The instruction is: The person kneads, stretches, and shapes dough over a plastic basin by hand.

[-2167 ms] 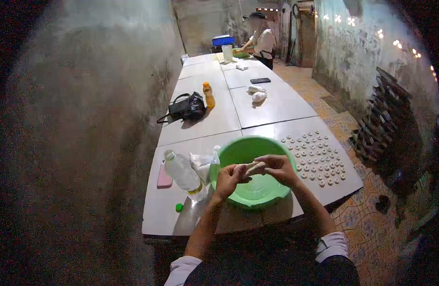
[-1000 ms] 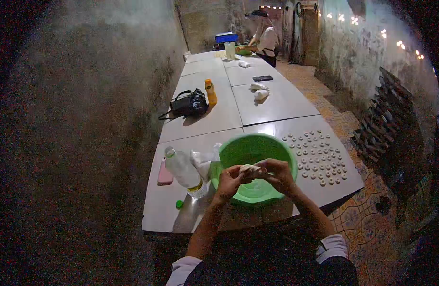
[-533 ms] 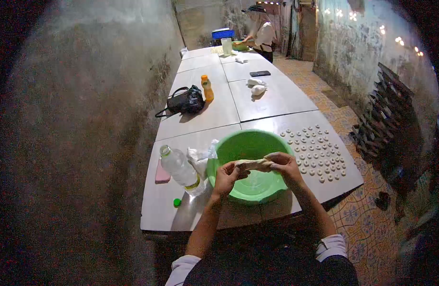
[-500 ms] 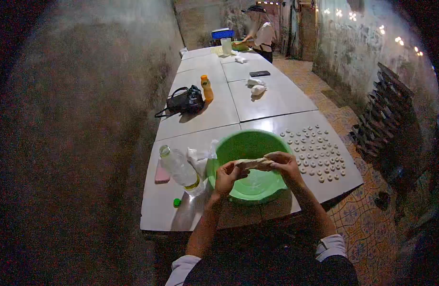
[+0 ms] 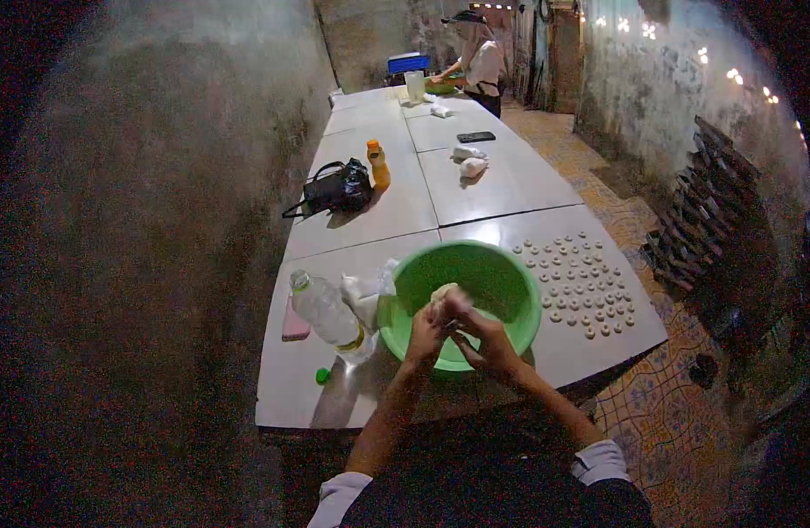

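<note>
Beneath the fingers, a white table [image 5: 370, 220] is being used to support a green basin [image 5: 502, 273], whose opening is being overhung by both hands. To the left of the fingers, a clear bottle [image 5: 324, 312] is being supported. The dough piece [image 5: 441, 293] is being pinched by the left hand [image 5: 425, 339] and is being exposed just beyond its fingertips, on the side away from the body. The right hand [image 5: 482, 334] is being brought against it from the right, its thumb being held apart; its blurred fingertip closure cannot be told. The piece's long axis is being obscured. Right of the fingers, small dough rings [image 5: 590, 332] are being displayed in rows.
</note>
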### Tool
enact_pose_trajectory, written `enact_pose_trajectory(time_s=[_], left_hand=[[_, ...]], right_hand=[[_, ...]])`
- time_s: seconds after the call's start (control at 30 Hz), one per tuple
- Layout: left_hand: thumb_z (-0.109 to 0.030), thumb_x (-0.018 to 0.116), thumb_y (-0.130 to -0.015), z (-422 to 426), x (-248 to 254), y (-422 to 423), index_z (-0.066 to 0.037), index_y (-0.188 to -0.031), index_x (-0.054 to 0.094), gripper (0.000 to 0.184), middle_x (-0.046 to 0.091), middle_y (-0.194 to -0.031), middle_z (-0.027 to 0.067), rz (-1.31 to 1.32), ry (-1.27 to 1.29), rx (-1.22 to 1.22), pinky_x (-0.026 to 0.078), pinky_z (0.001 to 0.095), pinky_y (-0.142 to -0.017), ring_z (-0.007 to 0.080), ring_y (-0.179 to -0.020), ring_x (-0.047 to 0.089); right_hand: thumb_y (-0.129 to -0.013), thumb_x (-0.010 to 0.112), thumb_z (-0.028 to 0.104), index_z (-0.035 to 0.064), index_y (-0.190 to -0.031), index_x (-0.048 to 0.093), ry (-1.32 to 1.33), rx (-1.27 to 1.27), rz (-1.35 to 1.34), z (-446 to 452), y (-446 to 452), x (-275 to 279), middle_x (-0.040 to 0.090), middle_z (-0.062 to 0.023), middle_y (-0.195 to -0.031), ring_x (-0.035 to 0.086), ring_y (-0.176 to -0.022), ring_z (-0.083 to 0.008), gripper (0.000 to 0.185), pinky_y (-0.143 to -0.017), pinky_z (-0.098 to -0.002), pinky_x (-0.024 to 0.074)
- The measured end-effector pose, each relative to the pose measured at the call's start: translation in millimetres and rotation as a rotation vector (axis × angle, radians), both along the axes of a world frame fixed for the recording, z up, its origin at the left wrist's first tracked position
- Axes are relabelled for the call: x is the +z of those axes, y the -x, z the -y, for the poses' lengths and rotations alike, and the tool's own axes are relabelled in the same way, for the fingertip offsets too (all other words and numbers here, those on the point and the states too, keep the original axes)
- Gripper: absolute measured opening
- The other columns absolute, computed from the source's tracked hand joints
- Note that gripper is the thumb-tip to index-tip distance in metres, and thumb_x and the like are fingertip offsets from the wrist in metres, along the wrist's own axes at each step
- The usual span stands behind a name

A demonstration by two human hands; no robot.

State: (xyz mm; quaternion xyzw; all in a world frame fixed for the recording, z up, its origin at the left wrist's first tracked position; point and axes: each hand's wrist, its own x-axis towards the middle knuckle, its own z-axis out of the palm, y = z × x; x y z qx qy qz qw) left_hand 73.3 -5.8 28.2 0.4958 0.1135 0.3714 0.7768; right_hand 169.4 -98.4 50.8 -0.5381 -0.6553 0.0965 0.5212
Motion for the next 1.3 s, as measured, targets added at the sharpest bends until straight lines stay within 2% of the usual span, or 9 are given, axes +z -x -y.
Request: enact_pose_trajectory(time_s=[0.07, 0.13, 0.2, 0.3, 0.4, 0.57, 0.7, 0.93, 1.3], left_hand=[[-0.030, 0.048, -0.086, -6, -3, 6, 0.000, -0.111, 0.047, 0.040, 0.054, -0.106, 0.0105, -0.017, -0.016, -0.010, 0.045, 0.0268, -0.079, 0.0171, -0.094, 0.054], [-0.031, 0.049, -0.085, -11, -7, 11, 0.002, -0.108, 0.049, 0.040, 0.055, -0.105, 0.0110, -0.046, -0.048, -0.027, 0.047, 0.0257, -0.076, 0.0178, -0.091, 0.056], [-0.034, 0.047, -0.085, -12, -3, 14, 0.002, -0.107, 0.049, 0.042, 0.055, -0.105, 0.0120, -0.139, -0.039, 0.029, 0.048, 0.0288, -0.075, 0.0195, -0.090, 0.057], [-0.041, 0.040, -0.086, -9, -1, 13, 0.001, -0.110, 0.047, 0.048, 0.055, -0.105, 0.0119, -0.093, -0.048, -0.207, 0.046, 0.0329, -0.080, 0.0226, -0.093, 0.056], [-0.041, 0.041, -0.086, -6, -1, 17, 0.001, -0.111, 0.046, 0.049, 0.055, -0.104, 0.0113, -0.079, 0.071, -0.269, 0.046, 0.0321, -0.081, 0.0217, -0.092, 0.056], [-0.028, 0.050, -0.085, -10, 5, 23, 0.003, -0.101, 0.055, 0.035, 0.060, -0.092, 0.0067, -0.201, -0.203, -0.156, 0.047, 0.0297, -0.078, 0.0138, -0.085, 0.057], [-0.017, 0.053, -0.084, -8, 16, 27, 0.004, -0.100, 0.055, 0.026, 0.060, -0.089, 0.0078, -0.298, -0.351, -0.060, 0.050, 0.0291, -0.071, 0.0141, -0.078, 0.059], [-0.016, 0.055, -0.083, -11, 2, 29, 0.005, -0.095, 0.057, 0.024, 0.061, -0.086, 0.0076, -0.328, -0.288, 0.099, 0.049, 0.0259, -0.070, 0.0118, -0.076, 0.058], [-0.020, 0.053, -0.084, -9, 10, 34, 0.006, -0.093, 0.057, 0.028, 0.061, -0.086, 0.0096, -0.270, -0.208, 0.126, 0.051, 0.0300, -0.069, 0.0166, -0.073, 0.060]], right_hand=[[-0.070, 0.052, -0.009, -0.0001, -0.114, 0.045, 0.067, 0.151, -0.454, -1, -10, 3, 0.054, -0.0115, -0.106, 0.053, -0.097, -0.0186, 0.045, -0.081, -0.0292, 0.0468], [-0.067, 0.058, -0.003, 0.0047, -0.107, 0.052, 0.174, 0.060, -0.470, 2, -27, 6, 0.054, -0.0095, -0.105, 0.055, -0.090, -0.0167, 0.041, -0.074, -0.0258, 0.0483], [-0.065, 0.066, 0.003, 0.0070, -0.109, 0.052, 0.033, 0.008, -0.122, 5, -31, 26, 0.052, -0.0108, -0.106, 0.054, -0.091, -0.0191, 0.046, -0.072, -0.0284, 0.0487], [-0.063, 0.069, 0.009, 0.0100, -0.109, 0.053, -0.109, 0.009, 0.120, -6, -23, 23, 0.051, -0.0120, -0.103, 0.053, -0.091, -0.0248, 0.049, -0.072, -0.0306, 0.0476], [-0.063, 0.069, 0.008, 0.0099, -0.106, 0.055, -0.029, -0.002, 0.126, -9, -26, 14, 0.054, -0.0108, -0.098, 0.054, -0.088, -0.0250, 0.046, -0.070, -0.0300, 0.0471], [-0.064, 0.065, 0.002, 0.0056, -0.089, 0.058, -0.064, 0.015, 0.082, -9, -24, 21, 0.059, -0.0079, -0.080, 0.058, -0.070, -0.0192, 0.027, -0.063, -0.0276, 0.0470], [-0.064, 0.063, 0.000, 0.0033, -0.089, 0.058, -0.024, 0.051, -0.030, -11, -28, 14, 0.060, -0.0077, -0.082, 0.059, -0.073, -0.0152, 0.025, -0.064, -0.0262, 0.0468], [-0.067, 0.055, -0.001, -0.0035, -0.093, 0.056, 0.166, 0.192, -0.508, -14, -39, -7, 0.061, -0.0096, -0.087, 0.057, -0.082, -0.0135, 0.026, -0.075, -0.0258, 0.0456], [-0.072, 0.059, 0.003, -0.0028, -0.096, 0.057, 0.157, 0.183, -0.710, -10, -58, -14, 0.060, -0.0072, -0.087, 0.056, -0.080, -0.0137, 0.025, -0.074, -0.0273, 0.0456]])
